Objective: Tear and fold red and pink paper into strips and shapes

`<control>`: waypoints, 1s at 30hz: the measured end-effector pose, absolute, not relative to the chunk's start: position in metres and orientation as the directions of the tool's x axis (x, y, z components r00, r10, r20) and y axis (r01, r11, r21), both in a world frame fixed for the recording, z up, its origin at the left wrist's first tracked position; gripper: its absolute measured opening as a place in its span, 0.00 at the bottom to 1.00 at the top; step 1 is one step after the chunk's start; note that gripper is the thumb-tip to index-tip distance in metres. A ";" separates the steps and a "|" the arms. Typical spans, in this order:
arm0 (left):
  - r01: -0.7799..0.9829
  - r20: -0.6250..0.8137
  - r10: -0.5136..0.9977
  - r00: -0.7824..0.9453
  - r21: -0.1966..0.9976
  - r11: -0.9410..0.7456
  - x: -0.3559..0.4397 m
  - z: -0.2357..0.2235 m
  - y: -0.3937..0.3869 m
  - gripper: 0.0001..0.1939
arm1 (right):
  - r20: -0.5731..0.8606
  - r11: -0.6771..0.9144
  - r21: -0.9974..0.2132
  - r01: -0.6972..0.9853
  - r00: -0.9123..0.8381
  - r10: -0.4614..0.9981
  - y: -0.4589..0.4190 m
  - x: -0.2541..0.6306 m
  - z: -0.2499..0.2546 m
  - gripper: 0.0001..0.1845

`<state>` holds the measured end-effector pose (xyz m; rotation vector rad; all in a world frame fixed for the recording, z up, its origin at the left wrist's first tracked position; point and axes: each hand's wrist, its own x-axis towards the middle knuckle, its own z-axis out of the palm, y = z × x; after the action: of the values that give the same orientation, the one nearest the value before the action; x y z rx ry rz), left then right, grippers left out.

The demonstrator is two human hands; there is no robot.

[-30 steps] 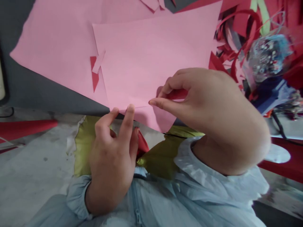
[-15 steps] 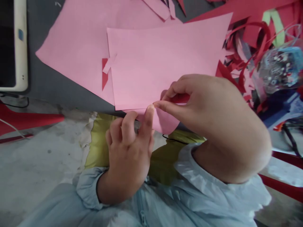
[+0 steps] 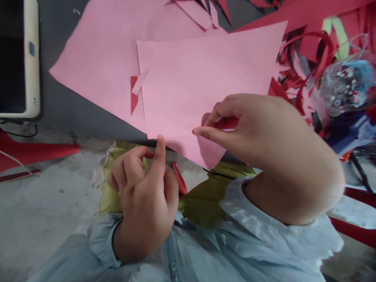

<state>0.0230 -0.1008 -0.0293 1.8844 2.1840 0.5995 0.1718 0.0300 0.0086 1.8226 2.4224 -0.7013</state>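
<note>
A pink sheet of paper [image 3: 205, 78] lies near the table's front edge, over a larger pink sheet [image 3: 96, 58]. My right hand [image 3: 258, 129] pinches the near edge of the upper sheet between thumb and fingertips. Beneath that hand, a pink corner [image 3: 210, 154] sticks out past the table edge. The index finger of my left hand [image 3: 147, 196] is stretched out and touches the near left corner of the upper sheet. Its other fingers are loosely bent, and its thumb is apart from the paper. A narrow pink scrap and a red scrap [image 3: 134, 103] lie at the sheet's left edge.
A phone-like device with a white frame [image 3: 33, 78] lies at the far left. Red and pink paper scraps [image 3: 308, 66] are heaped on the right, beside a clear plastic bag of small items [image 3: 342, 86]. More pink strips [image 3: 195, 13] lie at the back.
My left hand has slid left along the sheet's near edge, away from my right hand to the corner. My right hand keeps its pinch in nearly the same place.
</note>
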 end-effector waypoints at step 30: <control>0.908 0.203 0.979 0.029 0.404 -0.111 0.009 -0.031 -0.098 0.26 | -0.265 0.264 -0.266 0.927 -0.334 0.904 0.021 0.146 0.010 0.10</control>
<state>0.0085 -0.0984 -0.0312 2.1301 1.9782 0.6515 0.1458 0.0206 0.0101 1.7770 2.4497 -0.5834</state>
